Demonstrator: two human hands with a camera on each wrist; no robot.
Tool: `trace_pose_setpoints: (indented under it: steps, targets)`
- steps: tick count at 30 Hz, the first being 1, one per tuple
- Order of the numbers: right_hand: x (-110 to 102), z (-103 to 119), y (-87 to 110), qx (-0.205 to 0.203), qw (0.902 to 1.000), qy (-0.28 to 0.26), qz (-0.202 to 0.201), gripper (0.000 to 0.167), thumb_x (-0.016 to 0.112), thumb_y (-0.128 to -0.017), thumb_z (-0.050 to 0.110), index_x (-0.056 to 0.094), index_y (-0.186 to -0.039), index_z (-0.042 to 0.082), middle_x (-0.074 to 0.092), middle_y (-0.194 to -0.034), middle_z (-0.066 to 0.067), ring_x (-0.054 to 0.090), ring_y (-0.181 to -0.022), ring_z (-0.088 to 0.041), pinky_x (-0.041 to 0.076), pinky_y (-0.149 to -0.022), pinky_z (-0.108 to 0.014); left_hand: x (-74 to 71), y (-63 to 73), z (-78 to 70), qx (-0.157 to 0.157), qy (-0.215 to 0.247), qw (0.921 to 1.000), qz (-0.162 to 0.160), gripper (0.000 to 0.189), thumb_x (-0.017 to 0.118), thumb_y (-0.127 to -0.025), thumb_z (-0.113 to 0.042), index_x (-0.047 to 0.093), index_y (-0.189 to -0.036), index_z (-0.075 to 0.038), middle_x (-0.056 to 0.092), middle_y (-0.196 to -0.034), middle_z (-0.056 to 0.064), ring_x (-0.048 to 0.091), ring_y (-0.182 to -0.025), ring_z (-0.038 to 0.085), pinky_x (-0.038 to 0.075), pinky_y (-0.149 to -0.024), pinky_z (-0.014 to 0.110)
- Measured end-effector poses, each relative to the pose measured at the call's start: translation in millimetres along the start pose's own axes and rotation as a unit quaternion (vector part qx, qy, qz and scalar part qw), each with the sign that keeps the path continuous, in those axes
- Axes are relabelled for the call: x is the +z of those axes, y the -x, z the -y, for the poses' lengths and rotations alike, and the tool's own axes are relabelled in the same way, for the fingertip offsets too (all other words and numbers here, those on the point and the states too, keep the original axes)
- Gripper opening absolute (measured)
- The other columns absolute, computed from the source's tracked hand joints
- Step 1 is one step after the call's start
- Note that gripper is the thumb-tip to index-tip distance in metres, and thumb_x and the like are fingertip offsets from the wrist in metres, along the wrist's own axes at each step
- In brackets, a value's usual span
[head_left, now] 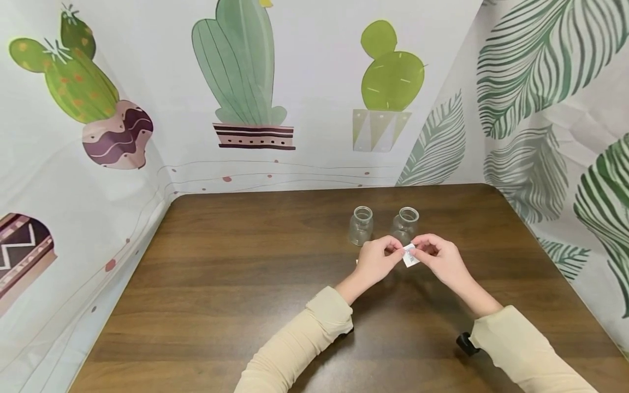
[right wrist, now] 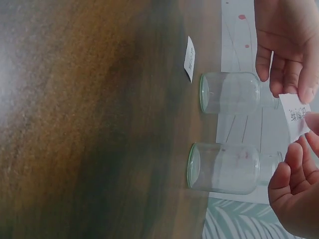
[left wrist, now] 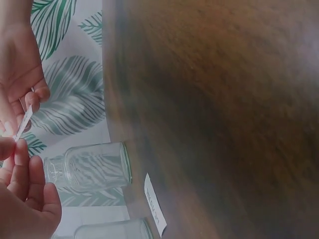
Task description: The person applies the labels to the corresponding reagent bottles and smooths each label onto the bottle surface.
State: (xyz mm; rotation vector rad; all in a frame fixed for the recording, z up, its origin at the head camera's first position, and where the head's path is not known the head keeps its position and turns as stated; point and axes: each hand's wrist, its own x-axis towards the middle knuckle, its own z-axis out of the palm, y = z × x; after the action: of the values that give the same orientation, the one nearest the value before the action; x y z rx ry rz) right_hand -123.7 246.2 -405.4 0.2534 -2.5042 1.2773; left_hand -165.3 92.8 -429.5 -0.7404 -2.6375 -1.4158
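Observation:
A small white paper label (head_left: 410,257) with dark printed characters is held up above the table between both hands. My left hand (head_left: 377,258) pinches its left side between thumb and forefinger. At the opposite side my right hand (head_left: 441,262) pinches it the same way, the other fingers bent loosely. Just behind the hands stands a clear glass jar (head_left: 405,222), its lower part partly covered by them in the head view. To its left is a second clear jar (head_left: 361,228), upright and open-topped. Another printed paper label (right wrist: 189,59) lies on the table near the jars, mostly covered by the left hand in the head view.
The brown wooden table (head_left: 221,273) has rounded back corners. Behind it and along the sides hangs white fabric (head_left: 324,82) printed with cacti and leaves. A black strap piece (head_left: 467,344) shows under the right sleeve.

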Motion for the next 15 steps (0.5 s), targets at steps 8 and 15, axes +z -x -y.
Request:
trace_pose_setpoints:
  steps: [8, 15]
  targets:
    - [6.6, -21.2, -0.7, -0.028, 0.9971, 0.063, -0.034, 0.015, 0.069, -0.071, 0.000, 0.064, -0.086, 0.002, 0.059, -0.069, -0.006, 0.042, -0.054, 0.001, 0.035, -0.047, -0.015, 6.5, -0.9, 0.6, -0.009, 0.038, 0.9990, 0.020, 0.010, 0.063, -0.080, -0.023, 0.065, -0.082, -0.013, 0.069, -0.075, -0.003, 0.055, -0.064, -0.005, 0.038, -0.056, 0.006]
    - [10.3, -23.5, 0.3, -0.071, 0.9898, 0.104, -0.067, 0.017, 0.071, -0.068, -0.001, 0.065, -0.083, 0.002, 0.062, -0.067, -0.005, 0.039, -0.052, 0.002, 0.032, -0.046, -0.012, 10.5, -1.5, 1.3, -0.023, 0.066, 0.9973, 0.022, 0.011, 0.062, -0.080, -0.020, 0.067, -0.083, -0.010, 0.069, -0.076, -0.001, 0.055, -0.063, -0.007, 0.039, -0.056, 0.007]
